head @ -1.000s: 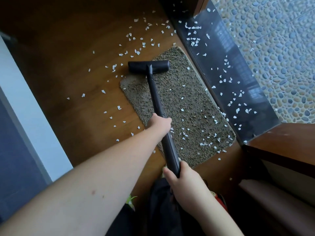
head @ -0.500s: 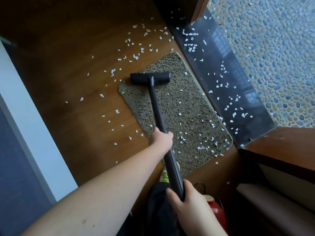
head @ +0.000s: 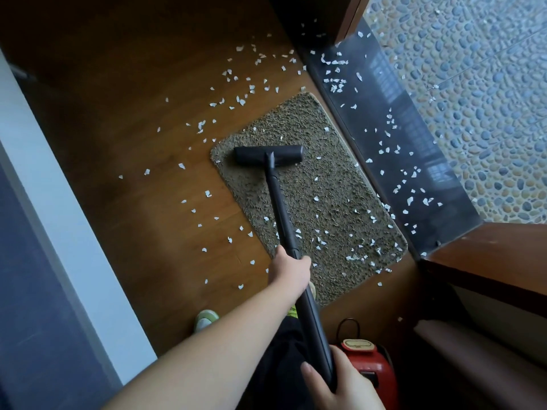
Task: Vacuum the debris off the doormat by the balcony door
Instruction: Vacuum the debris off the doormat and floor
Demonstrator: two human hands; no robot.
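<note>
- The left hand (head: 291, 266) is wrapping its fingers tight around the black vacuum tube (head: 281, 208), about halfway up.
- The right hand (head: 340, 380) is closing around the top end of the same tube, near the bottom of the view.
- The vacuum head (head: 268, 155) is lying flat on the doormat (head: 334, 184), near the far end and a bit to the left side.
- The doormat is lying on the wooden floor (head: 124, 119), right beside the dark door sill (head: 414, 149) of the balcony door.
- The far end of the mat is looking almost clean. Most of the white bits (head: 355, 257) are sitting on the near end, toward the right corner.
- I think a good way is to keep the head flat on the mat, so it is sucking hard and not tipping up.
- Going slowly in straight lines, side by side, should help, so no strip gets missed.
- The right side and near corner look like they need the most work.
- The mat is shaggy, so bits may be hiding deep. Going over the thick spots twice may help.
- The red vacuum body (head: 370, 368) is sitting close by the feet, so watch out for tripping.
</note>
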